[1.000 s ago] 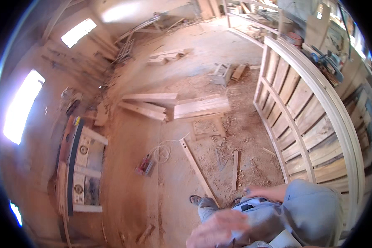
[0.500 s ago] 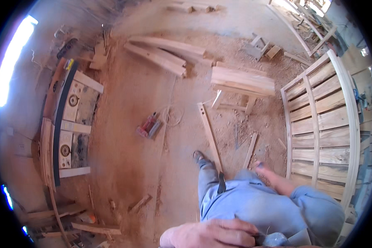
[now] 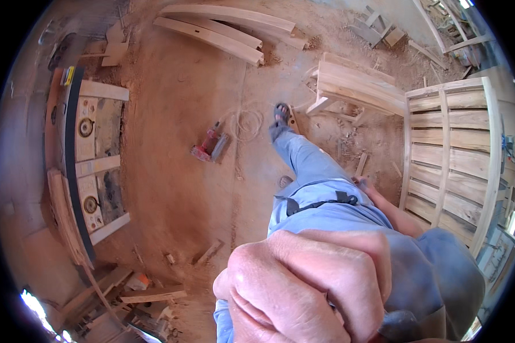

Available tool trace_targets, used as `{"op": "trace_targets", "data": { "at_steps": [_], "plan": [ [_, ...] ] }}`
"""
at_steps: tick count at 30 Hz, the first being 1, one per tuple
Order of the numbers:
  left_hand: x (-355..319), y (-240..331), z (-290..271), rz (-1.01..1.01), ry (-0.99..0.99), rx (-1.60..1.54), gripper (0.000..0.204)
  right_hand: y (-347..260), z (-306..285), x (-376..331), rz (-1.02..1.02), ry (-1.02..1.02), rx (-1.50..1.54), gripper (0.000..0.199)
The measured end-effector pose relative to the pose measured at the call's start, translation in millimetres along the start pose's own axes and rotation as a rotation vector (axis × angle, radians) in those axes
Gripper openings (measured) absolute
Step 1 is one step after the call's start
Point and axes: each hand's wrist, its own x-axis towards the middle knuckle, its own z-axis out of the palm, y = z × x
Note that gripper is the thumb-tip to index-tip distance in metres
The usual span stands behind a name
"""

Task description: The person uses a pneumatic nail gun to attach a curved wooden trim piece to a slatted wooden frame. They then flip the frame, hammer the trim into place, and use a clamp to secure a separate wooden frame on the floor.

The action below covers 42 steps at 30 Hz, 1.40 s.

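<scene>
My left hand is large and close in the lower middle of the head view. Its fingers are curled into a fist in front of my blue shirt, and what they may hold is hidden. Farther right, beside my blue trousers, my right hand hangs low at the end of a bare forearm. Its fingers are too small and partly hidden to read. A sandalled foot stands forward, over or beside a wooden board with holes that it mostly hides.
A red power tool with a coiled cord lies on the dusty floor. Ahead stand a low wooden bench and long timbers. A slatted wooden panel is at the right, a dark-edged unit at the left, scrap wood lower left.
My left hand has risen closer and curled tighter. One leg has stepped forward toward the bench, covering most of the holed board. The whole view has shifted.
</scene>
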Motion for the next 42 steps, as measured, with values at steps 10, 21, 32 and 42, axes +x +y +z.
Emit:
{"op": "trace_targets", "data": {
  "at_steps": [10,21,32,42],
  "plan": [
    [182.8,-75.3,-85.2,-0.027,0.370,0.051,0.013,-82.2,-40.7,231.1,0.309,-0.082,-0.059,0.011],
    [359.8,-149.8,-214.9,-0.159,-0.244,-0.197,0.006,-222.8,-190.8,409.9,0.239,0.258,0.545,0.031],
    [502.0,-147.8,-305.0,-0.969,0.648,-2.018,0.033,-80.6,-181.5,395.7,0.662,0.563,0.239,0.008],
    [620.8,-305.7,-364.3,-0.801,-0.143,-0.815,0.026,-128.5,-214.8,453.0,0.553,0.633,0.352,0.028]
  ]
}}
